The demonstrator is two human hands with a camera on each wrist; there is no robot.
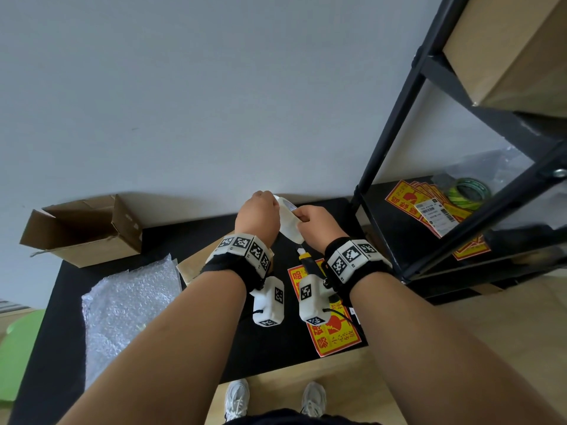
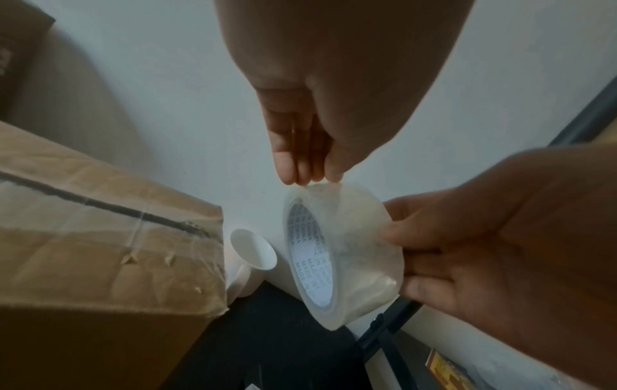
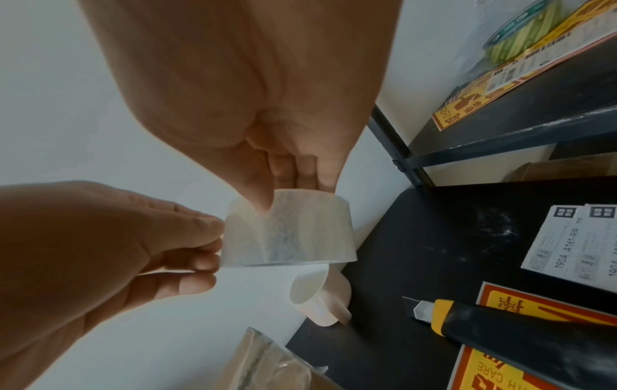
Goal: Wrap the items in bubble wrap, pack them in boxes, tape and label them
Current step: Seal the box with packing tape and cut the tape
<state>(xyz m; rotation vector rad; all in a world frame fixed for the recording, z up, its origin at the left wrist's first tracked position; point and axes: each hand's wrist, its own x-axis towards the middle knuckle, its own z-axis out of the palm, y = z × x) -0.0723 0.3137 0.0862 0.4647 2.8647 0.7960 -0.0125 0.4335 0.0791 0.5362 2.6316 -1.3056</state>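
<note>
1. Above the black table (image 1: 251,348), our right hand (image 1: 316,223) grips the translucent roll of clear packing tape (image 2: 337,253); our left hand (image 1: 257,217) pinches its upper rim.
2. We judge taping is underway: the next move calls for freeing the tape's end toward the brown cardboard box (image 2: 100,237) left of the roll.

The head view is evenly lit by soft daylight, and the white wall (image 1: 184,87) is seen bright and plain. Only faint shadows are cast on the black table (image 1: 55,332). Straight lines are bent near the edges, as on the black shelf frame (image 1: 395,124). Both wrist views are dimmer, grainy and soft, and the hands are shown dark against the pale wall.
</note>
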